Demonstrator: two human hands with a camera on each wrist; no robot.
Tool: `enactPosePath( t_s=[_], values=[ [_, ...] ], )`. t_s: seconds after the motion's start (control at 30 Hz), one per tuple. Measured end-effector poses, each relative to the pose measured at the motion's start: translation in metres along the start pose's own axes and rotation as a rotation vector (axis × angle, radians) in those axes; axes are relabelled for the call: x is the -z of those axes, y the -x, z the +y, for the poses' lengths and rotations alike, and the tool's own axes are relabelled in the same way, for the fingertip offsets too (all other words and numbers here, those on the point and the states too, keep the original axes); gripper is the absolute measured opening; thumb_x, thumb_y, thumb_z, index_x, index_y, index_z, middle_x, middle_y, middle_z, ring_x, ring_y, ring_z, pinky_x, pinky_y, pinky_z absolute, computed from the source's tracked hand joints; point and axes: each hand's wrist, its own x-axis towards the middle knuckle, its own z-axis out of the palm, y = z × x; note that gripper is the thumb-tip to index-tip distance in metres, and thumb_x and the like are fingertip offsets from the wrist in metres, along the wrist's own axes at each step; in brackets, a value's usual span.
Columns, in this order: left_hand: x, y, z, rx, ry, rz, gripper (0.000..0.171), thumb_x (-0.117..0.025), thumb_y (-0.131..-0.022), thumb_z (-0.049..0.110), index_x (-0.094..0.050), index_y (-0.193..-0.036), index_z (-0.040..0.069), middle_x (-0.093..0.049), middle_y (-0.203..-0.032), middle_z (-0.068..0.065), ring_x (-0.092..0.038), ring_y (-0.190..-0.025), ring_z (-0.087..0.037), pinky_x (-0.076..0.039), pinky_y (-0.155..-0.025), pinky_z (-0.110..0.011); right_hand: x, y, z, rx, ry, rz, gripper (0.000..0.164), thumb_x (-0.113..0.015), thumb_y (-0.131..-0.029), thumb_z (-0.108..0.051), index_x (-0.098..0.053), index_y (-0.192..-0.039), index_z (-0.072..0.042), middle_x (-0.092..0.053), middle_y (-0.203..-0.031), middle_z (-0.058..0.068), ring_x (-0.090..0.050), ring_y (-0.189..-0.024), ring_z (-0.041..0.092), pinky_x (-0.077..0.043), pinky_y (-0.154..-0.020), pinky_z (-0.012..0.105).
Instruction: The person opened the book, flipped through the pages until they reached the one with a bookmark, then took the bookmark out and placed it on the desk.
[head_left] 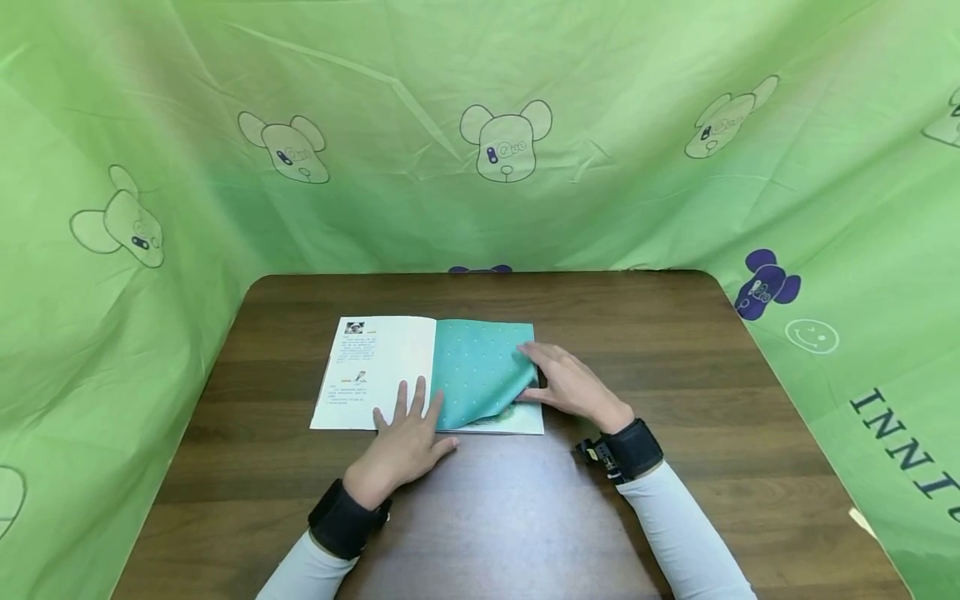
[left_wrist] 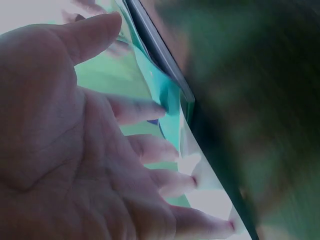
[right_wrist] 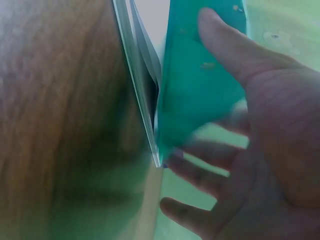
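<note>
An open book (head_left: 378,342) lies on the table, with printed text and small pictures on its white left page. Its right side shows a teal page (head_left: 480,362) with pale dots, whose lower right corner is lifted and curved over the page beneath. My right hand (head_left: 573,385) holds this teal page at its right edge; in the right wrist view the thumb (right_wrist: 220,35) lies along the teal surface. With fingers spread and straight, my left hand (head_left: 405,442) rests on the book's lower edge near the fold. In the left wrist view its fingertips touch the pages.
The brown wooden table (head_left: 262,467) has rounded far corners. A green cloth (head_left: 397,225) printed with mouse-like heads hangs behind it and down both sides. Black bands (head_left: 636,450) with small cameras circle both wrists.
</note>
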Motion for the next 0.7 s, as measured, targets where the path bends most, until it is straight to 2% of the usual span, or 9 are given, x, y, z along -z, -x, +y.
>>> enactPosePath(
  t_s=[0.13, 0.23, 0.3, 0.37, 0.4, 0.53, 0.7],
  values=[
    [-0.003, -0.002, 0.003, 0.014, -0.004, 0.013, 0.087, -0.050, -0.092, 0.059, -0.023, -0.158, 0.009, -0.005, -0.164, -0.023, 0.000, -0.148, -0.045, -0.014, -0.099, -0.081, 0.001, -0.002, -0.003, -0.093, -0.049, 0.061, 0.100, -0.066, -0.086, -0.050, -0.016, -0.158, -0.002, -0.028, -0.158, 0.024, -0.036, -0.140, 0.037, -0.036, -0.108, 0.051],
    [-0.004, -0.003, 0.006, 0.027, 0.000, 0.022, 0.090, -0.050, -0.092, 0.060, -0.020, -0.159, 0.008, -0.004, -0.164, -0.024, -0.001, -0.148, -0.046, -0.014, -0.099, -0.081, 0.002, -0.002, -0.007, -0.142, -0.063, 0.067, 0.098, -0.066, -0.089, -0.033, -0.004, -0.159, -0.004, -0.028, -0.159, 0.022, -0.047, -0.130, 0.038, -0.049, -0.093, 0.048],
    [-0.004, -0.004, 0.008, 0.037, 0.004, 0.028, 0.091, -0.049, -0.092, 0.061, -0.018, -0.159, 0.008, -0.004, -0.164, -0.024, -0.001, -0.148, -0.046, -0.013, -0.100, -0.081, 0.003, -0.001, -0.009, -0.151, -0.041, 0.058, 0.093, -0.064, -0.089, -0.022, -0.005, -0.159, -0.003, -0.036, -0.155, 0.022, -0.054, -0.122, 0.039, -0.053, -0.081, 0.047],
    [-0.005, -0.005, 0.009, 0.048, 0.004, 0.032, 0.092, -0.049, -0.091, 0.062, -0.018, -0.159, 0.008, -0.004, -0.164, -0.024, -0.001, -0.148, -0.046, -0.014, -0.100, -0.081, 0.004, -0.001, -0.012, -0.153, -0.016, 0.043, 0.087, -0.060, -0.089, -0.017, -0.010, -0.158, -0.002, -0.045, -0.149, 0.021, -0.058, -0.116, 0.038, -0.053, -0.074, 0.047],
    [-0.006, -0.006, 0.009, 0.050, 0.005, 0.037, 0.092, -0.049, -0.091, 0.062, -0.018, -0.159, 0.007, -0.004, -0.164, -0.024, -0.001, -0.148, -0.046, -0.014, -0.100, -0.081, 0.003, -0.001, -0.014, -0.151, -0.006, 0.038, 0.084, -0.059, -0.089, -0.017, -0.013, -0.157, 0.000, -0.049, -0.146, 0.022, -0.059, -0.116, 0.038, -0.053, -0.074, 0.047],
    [-0.008, -0.007, 0.010, 0.063, 0.011, 0.062, 0.094, -0.047, -0.091, 0.064, -0.015, -0.159, 0.009, -0.004, -0.164, -0.023, -0.004, -0.147, -0.047, -0.015, -0.099, -0.081, 0.002, -0.002, -0.020, -0.106, 0.015, 0.037, 0.069, -0.056, -0.093, -0.018, -0.028, -0.152, 0.005, -0.057, -0.137, 0.023, -0.058, -0.118, 0.036, -0.050, -0.090, 0.050],
    [-0.010, -0.010, 0.013, 0.085, 0.013, 0.104, 0.096, -0.045, -0.090, 0.067, -0.014, -0.160, 0.009, -0.007, -0.164, -0.023, -0.010, -0.146, -0.048, -0.020, -0.096, -0.082, 0.000, -0.002, -0.027, -0.005, 0.068, 0.062, 0.054, -0.057, -0.090, -0.011, -0.044, -0.137, 0.011, -0.061, -0.126, 0.028, -0.058, -0.117, 0.038, -0.041, -0.105, 0.051]
  ],
)
